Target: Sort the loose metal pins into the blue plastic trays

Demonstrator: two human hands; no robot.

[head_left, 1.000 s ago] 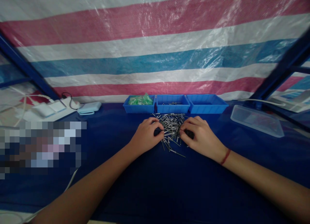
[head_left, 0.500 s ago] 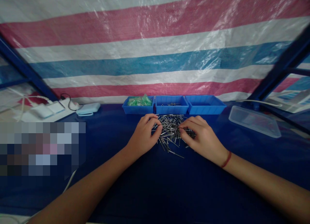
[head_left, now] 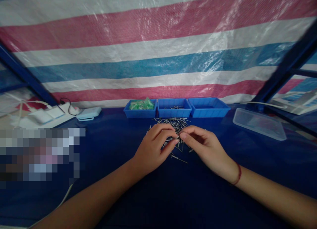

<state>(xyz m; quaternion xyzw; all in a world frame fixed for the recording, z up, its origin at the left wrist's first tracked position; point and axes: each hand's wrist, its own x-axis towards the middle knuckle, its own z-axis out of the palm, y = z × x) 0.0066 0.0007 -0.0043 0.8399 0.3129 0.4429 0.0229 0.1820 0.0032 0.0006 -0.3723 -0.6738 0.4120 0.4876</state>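
Note:
A heap of small metal pins (head_left: 176,124) lies on the dark blue table cover (head_left: 173,189), just in front of three blue bins. My left hand (head_left: 153,149) and my right hand (head_left: 205,146) meet over the near edge of the heap, fingertips touching. Both hands pinch together at one thin metal pin (head_left: 173,139) held between them. A red string circles my right wrist (head_left: 237,174). A few loose pins (head_left: 178,159) lie on the cover just below my hands.
Three blue bins stand at the back: the left bin (head_left: 140,109) holds green pieces, the middle bin (head_left: 173,107) a few pins, the right bin (head_left: 209,106) looks bare. A clear plastic lid (head_left: 259,124) lies right. White devices and cables (head_left: 61,110) sit left. A striped tarp (head_left: 158,47) hangs behind.
Both hands lifted off the heap and came together toward the middle. Their fingertips now meet on a single pin, where before they rested apart on either side of the pile.

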